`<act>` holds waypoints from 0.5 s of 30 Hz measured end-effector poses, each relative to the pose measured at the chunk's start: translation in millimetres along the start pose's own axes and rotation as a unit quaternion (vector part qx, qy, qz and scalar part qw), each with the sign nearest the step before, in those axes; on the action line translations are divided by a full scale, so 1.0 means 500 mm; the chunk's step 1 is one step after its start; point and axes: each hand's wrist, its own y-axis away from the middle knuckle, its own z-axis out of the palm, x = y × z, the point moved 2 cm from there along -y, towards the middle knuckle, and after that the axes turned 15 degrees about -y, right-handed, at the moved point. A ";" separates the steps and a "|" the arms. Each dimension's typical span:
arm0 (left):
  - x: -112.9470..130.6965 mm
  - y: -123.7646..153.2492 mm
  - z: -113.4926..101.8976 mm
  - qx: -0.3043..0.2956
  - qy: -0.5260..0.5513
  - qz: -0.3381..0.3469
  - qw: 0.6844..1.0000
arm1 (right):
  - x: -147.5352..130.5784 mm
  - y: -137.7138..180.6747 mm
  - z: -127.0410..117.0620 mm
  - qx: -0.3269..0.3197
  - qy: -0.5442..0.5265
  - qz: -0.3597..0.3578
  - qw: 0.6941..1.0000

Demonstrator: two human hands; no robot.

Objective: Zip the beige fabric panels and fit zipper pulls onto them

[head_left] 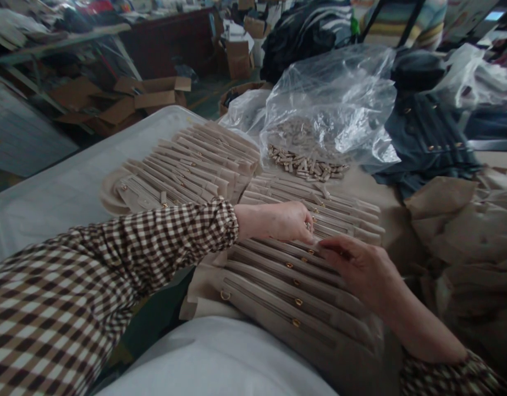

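Rows of beige fabric straps [286, 275] with small brass eyelets lie overlapped in front of me. My left hand [284, 221], in a brown checked sleeve, reaches across them and pinches a small metal piece at the fingertips. My right hand [361, 269] rests palm down on the straps just right of it, fingertips touching a strap edge near the left fingers. Another stack of straps [196, 162] lies further left. Small beige toggle pieces [305, 162] spill from a clear plastic bag [336, 104] beyond the straps.
A white table surface [59, 192] extends to the left. Dark blue garments [426, 137] lie at the right rear, crumpled beige fabric [455, 236] at the right. Cardboard boxes [146, 96] and clutter fill the floor behind. A person in a striped top [402, 22] stands far back.
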 end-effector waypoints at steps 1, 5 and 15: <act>0.001 -0.003 -0.001 0.013 -0.045 0.022 0.999 | 0.005 -0.001 0.000 -0.015 0.012 0.015 1.000; 0.005 -0.012 0.000 0.026 -0.141 0.046 0.989 | 0.019 -0.005 0.006 -0.047 0.067 0.029 0.996; 0.029 -0.005 -0.001 0.034 -0.265 0.047 0.962 | 0.025 -0.021 0.023 -0.075 0.081 -0.016 0.994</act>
